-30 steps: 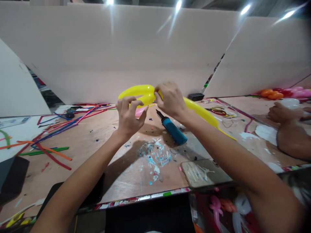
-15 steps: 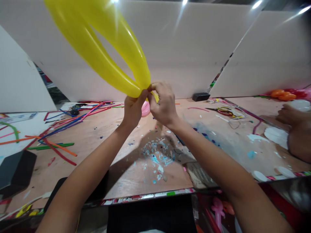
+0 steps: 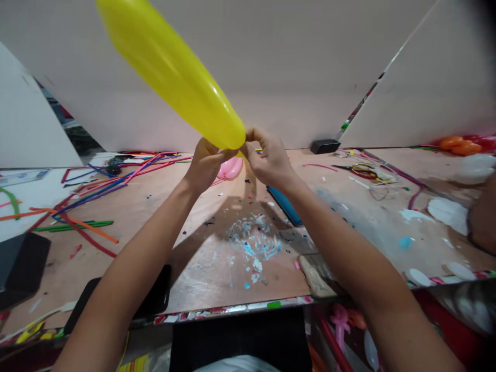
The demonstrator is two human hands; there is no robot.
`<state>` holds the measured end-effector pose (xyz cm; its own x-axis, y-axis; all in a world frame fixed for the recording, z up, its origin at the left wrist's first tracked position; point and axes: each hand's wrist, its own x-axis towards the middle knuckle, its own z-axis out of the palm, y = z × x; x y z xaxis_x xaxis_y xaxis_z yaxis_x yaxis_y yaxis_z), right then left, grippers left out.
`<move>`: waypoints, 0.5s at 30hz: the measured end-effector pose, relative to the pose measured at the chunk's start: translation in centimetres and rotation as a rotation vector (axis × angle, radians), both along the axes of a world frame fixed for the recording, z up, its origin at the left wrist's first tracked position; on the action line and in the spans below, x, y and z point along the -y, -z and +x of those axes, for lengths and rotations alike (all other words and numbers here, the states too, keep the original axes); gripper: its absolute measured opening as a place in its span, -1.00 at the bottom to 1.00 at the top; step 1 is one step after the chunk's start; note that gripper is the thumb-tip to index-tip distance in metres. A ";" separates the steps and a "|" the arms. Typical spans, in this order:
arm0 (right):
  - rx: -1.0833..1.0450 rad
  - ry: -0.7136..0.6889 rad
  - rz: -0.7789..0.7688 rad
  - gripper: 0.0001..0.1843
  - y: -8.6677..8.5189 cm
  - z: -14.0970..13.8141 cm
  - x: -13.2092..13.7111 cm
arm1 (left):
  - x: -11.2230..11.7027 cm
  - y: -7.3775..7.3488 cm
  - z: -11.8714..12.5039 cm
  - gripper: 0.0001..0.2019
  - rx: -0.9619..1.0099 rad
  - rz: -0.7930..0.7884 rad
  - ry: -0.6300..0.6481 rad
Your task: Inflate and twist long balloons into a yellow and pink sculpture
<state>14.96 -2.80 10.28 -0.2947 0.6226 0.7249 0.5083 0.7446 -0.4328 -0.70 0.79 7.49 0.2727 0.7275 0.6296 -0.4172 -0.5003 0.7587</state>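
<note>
A long yellow balloon [image 3: 174, 72], inflated and shiny, rises up and to the left from my hands. My left hand [image 3: 205, 163] grips its lower end from the left, thumb pressed toward the fingers. With thumb and forefinger, my right hand [image 3: 267, 155] pinches the balloon's tail end from the right. Whether there is a knot between the fingertips is hidden. Beyond and just below the hands, a small pink balloon [image 3: 231, 168] lies on the table [image 3: 209, 217].
Uninflated balloons [image 3: 93, 196] in several colours lie at left, near a black box [image 3: 23, 268]. Scissors [image 3: 362, 171] lie right, beside cord. A phone [image 3: 315, 276] sits by the front edge. Orange balloons [image 3: 459, 145] and a co-worker's arm [image 3: 482, 217] are far right.
The yellow balloon has turned: two lengths with a gap between them showed before, one broad length shows now. Both hands stay at its lower end. The co-worker's hand has moved mostly out of sight.
</note>
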 end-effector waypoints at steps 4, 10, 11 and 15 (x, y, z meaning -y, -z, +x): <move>-0.036 0.149 0.190 -0.80 1.3 -0.5 -0.8 | -0.5 1.3 1.4 -0.68 0.122 -0.143 -0.228; 0.033 0.231 0.283 -0.79 3.9 -0.9 -2.5 | 1.7 2.2 2.9 -0.74 0.118 -0.066 -0.123; 0.052 0.232 0.293 -0.79 4.2 -1.1 -2.6 | 1.9 2.2 3.1 -0.72 0.145 -0.083 -0.110; 0.099 0.196 0.301 -0.76 4.6 -1.8 -2.7 | 1.0 3.0 3.0 -0.69 0.261 -0.215 -0.210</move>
